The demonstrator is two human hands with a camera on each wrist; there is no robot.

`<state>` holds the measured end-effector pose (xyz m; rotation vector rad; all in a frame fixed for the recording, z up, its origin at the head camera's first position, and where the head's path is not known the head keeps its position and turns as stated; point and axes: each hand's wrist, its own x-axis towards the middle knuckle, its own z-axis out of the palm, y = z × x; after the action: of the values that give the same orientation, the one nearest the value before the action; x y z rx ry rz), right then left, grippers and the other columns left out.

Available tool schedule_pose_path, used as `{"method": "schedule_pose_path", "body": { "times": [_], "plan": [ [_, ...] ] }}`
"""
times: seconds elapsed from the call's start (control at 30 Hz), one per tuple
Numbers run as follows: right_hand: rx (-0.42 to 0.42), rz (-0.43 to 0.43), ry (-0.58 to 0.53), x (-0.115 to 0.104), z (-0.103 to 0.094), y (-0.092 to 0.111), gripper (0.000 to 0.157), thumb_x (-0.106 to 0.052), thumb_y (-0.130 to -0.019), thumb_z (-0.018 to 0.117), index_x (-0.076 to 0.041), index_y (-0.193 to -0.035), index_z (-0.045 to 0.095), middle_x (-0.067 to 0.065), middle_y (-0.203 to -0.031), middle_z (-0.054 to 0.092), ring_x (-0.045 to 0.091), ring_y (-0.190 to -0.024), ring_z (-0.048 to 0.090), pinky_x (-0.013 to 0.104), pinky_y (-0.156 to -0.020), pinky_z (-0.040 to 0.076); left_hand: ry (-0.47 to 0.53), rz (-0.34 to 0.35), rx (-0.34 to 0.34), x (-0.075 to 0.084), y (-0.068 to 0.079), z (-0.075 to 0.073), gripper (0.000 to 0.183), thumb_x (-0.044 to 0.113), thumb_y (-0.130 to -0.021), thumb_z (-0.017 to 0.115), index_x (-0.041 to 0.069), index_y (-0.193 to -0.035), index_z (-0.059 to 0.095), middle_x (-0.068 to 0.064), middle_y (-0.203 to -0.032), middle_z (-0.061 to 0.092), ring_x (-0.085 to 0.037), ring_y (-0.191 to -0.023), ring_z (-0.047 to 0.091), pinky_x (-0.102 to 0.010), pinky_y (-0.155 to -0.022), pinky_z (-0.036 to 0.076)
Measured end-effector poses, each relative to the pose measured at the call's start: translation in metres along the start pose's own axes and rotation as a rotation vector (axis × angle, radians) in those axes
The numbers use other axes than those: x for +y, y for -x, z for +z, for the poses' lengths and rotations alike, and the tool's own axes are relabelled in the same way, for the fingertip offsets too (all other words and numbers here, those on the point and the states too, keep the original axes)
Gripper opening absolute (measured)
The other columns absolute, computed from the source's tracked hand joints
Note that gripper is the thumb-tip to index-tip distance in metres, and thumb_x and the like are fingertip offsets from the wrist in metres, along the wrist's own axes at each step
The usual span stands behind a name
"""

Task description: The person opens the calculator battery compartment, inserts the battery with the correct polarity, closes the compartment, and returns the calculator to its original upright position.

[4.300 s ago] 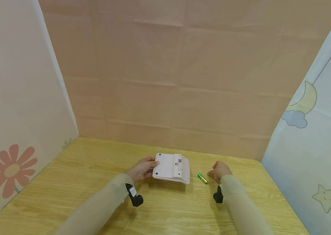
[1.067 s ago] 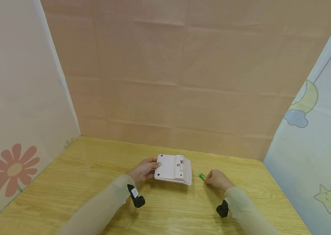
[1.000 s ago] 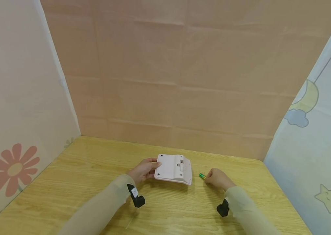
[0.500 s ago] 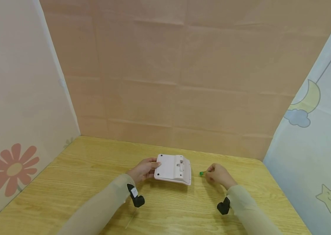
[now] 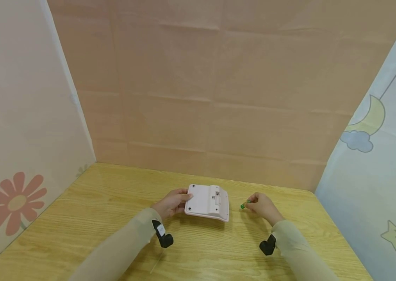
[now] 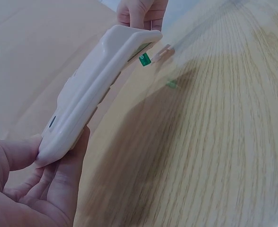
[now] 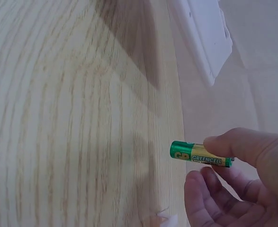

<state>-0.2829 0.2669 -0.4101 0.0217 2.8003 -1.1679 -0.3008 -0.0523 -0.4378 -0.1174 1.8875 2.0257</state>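
Note:
My left hand (image 5: 170, 203) grips the left edge of a pale pink calculator (image 5: 198, 200), thumb on its back and fingers beneath. Its underside faces up, showing an uncovered battery slot (image 5: 215, 198). The left wrist view shows the calculator (image 6: 89, 80) tilted above the table, keys facing down. To its right, my right hand (image 5: 263, 207) pinches a green and gold AA-size battery (image 7: 195, 152) between thumb and fingers, off the table. The battery's green end points toward the calculator. Other right-hand fingers curl below it.
The wooden table (image 5: 198, 253) spreads under both hands. A brown papered wall (image 5: 212, 117) stands behind, with patterned panels at left and right. A small pale object (image 7: 168, 221), its kind unclear, shows at the right wrist view's lower edge.
The battery lay on the table; my right hand has taken hold of it, lifted it and turned its green end toward the calculator. The left hand and calculator have hardly moved.

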Motion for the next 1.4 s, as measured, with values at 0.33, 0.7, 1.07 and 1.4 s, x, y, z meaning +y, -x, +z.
{"method": "schedule_pose_path", "body": {
  "times": [0.33,0.7,1.07,1.4],
  "plan": [
    [-0.006,-0.012,-0.013,-0.0003,-0.001,0.0029,0.013,-0.008,-0.092,0.06,0.001,-0.097,0.052,0.014,-0.095,0.061,0.023,-0.084,0.061,0.036,-0.073,0.054,-0.011,0.001,0.006,-0.0012,0.0005,0.0008,0.036,0.016,-0.097,0.059,0.002,-0.13,0.052,-0.012,-0.107,0.066,-0.018,-0.083,0.064,-0.028,-0.068,0.055],
    [-0.022,-0.018,-0.045,0.0028,0.0016,-0.0037,0.025,-0.009,-0.094,0.059,0.009,-0.11,0.054,0.018,-0.098,0.063,0.02,-0.078,0.065,0.036,-0.073,0.056,-0.018,0.011,-0.001,0.0003,0.0051,0.0015,0.036,0.017,-0.098,0.058,0.002,-0.13,0.05,-0.01,-0.105,0.066,-0.016,-0.081,0.064,-0.027,-0.066,0.055],
    [-0.028,-0.024,-0.055,0.0002,0.0027,-0.0026,0.032,-0.009,-0.096,0.056,0.009,-0.122,0.055,0.017,-0.097,0.065,0.018,-0.076,0.062,0.037,-0.073,0.056,-0.01,0.018,-0.014,-0.0005,0.0041,0.0009,0.034,0.016,-0.098,0.057,0.001,-0.128,0.051,-0.009,-0.102,0.067,-0.015,-0.078,0.065,-0.027,-0.066,0.055],
    [-0.036,-0.022,-0.071,-0.0035,-0.0002,-0.004,0.033,-0.01,-0.097,0.055,0.01,-0.122,0.054,0.017,-0.098,0.062,0.018,-0.075,0.058,0.037,-0.072,0.056,-0.002,0.01,-0.01,-0.0017,0.001,0.0007,0.036,0.014,-0.098,0.057,0.001,-0.13,0.05,-0.01,-0.101,0.067,-0.016,-0.078,0.065,-0.028,-0.066,0.056]
  ]
}}
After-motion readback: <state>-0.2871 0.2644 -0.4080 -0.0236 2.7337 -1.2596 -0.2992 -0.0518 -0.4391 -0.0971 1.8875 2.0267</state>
